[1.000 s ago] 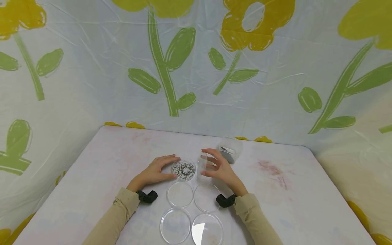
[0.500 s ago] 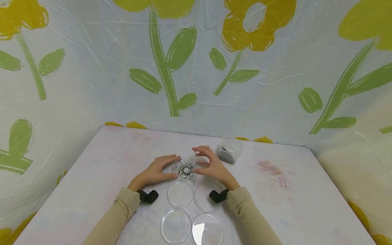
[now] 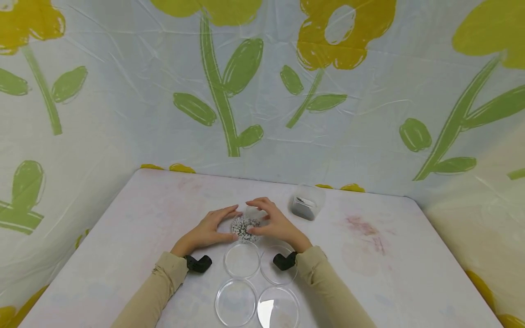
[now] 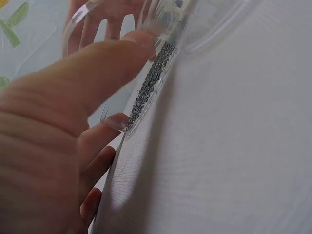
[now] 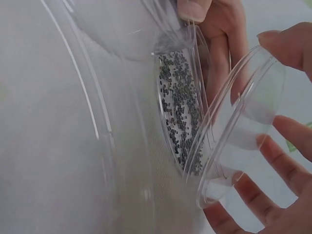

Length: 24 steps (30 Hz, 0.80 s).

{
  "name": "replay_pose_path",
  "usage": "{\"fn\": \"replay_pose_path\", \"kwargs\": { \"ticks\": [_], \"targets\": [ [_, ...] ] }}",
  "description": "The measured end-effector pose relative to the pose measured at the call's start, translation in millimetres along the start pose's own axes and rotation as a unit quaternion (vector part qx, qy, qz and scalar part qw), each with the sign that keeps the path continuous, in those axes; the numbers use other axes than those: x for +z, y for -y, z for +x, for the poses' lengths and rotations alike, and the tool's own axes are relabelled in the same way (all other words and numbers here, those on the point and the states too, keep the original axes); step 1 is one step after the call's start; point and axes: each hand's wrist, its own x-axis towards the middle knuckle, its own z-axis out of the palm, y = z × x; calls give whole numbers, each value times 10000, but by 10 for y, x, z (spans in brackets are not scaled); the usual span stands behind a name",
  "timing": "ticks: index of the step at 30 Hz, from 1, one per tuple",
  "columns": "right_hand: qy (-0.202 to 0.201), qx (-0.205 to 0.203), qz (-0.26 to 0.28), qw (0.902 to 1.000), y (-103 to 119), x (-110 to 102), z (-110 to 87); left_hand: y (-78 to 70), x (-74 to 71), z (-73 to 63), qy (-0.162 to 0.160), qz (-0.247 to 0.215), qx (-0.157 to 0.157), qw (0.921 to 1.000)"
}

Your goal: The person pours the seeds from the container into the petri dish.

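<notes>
A round clear petri dish (image 3: 242,228) with small dark grains scattered over its bottom sits on the table in the head view. My left hand (image 3: 207,231) grips it by the sides, thumb at the near rim and fingers on the far side. Over that dish, my right hand (image 3: 276,224) holds a clear petri dish lid (image 5: 246,122) by its edge, thumb on one side and fingertips on the other. The lid is tilted, its lower edge overlapping the dish's rim in the right wrist view. The grains (image 4: 151,83) show through the dish wall in the left wrist view.
Several clear round dishes or lids, such as one (image 3: 235,302) at the front left, lie in two rows nearer the body. Beyond my right hand stands a clear container (image 3: 317,197) with dark material inside. A flower-printed cloth (image 3: 262,136) hangs behind the table (image 3: 172,191).
My right hand has moved left with the lid, from beside the grain-filled dish to over it, and the lid has tipped from upright towards the dish. My left hand has barely moved.
</notes>
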Motion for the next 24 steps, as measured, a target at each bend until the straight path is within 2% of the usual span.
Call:
{"fn": "replay_pose_path", "kwargs": {
  "ticks": [5, 12, 19, 24],
  "targets": [
    [107, -1, -484, 9988, 25, 29, 47, 4, -1, -3, -25, -19, 68, 10000],
    [414, 122, -993, 9941, 94, 80, 119, 18, -5, -10, -125, 108, 362, 9992],
    [626, 141, -1531, 9861, 141, 134, 151, 32, 0, -15, -115, 126, 346, 9993],
    [705, -25, -1525, 9858, 189, 141, 151, 31, 1, -14, -130, 145, 291, 9994]
  ]
}}
